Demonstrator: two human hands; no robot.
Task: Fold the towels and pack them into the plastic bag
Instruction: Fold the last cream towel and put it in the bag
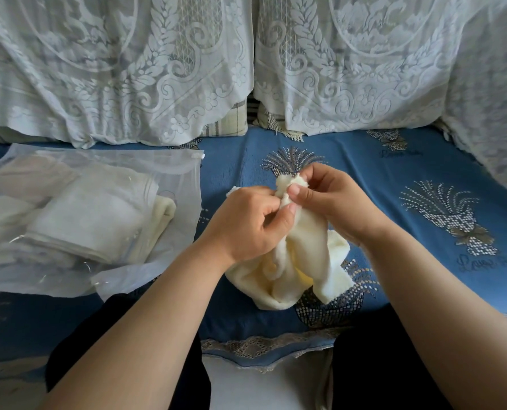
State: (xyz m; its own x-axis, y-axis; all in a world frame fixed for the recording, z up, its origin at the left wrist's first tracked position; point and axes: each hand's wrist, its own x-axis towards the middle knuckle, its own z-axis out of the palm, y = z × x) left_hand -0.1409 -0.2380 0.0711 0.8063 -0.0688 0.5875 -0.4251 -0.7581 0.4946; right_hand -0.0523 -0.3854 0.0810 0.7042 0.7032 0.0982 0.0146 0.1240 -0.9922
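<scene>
Step in hand: finding and squaring up an edge of one loose cream towel (293, 261) so that it can be folded; this is a judgement from how it hangs, bunched and unfolded.

Left hand (246, 223): curled, thumb and forefinger pinching the towel's upper edge just beside the other hand.

Right hand (329, 199): thumb and fingers (295, 190) pressed together on a gathered corner of the same towel, held up above the sofa seat (394, 179).

Loose towel: it hangs from both pinches in soft vertical creases, and its lower end rests crumpled on the blue patterned seat cover, between the person's knees and the lace-draped cushions (350, 69).

Plastic bag (54, 276): it lies flat on the seat to the left, well apart from the hands, translucent, with folded pale towels (92, 223) already inside; a rolled cream one pokes toward its open right side.

Progress: most of the packing looks done, and this towel seems to be among the last, though anything outside the view cannot be told.

Next move calls for: drawing the two hands apart along the edge to stretch it straight, then laying the towel flat on the seat or doubling it in the air.

Care needed: the terry cloth is limp and thick, so corners must be matched before each fold or the bundle will be too bulky for the bag's mouth.
</scene>
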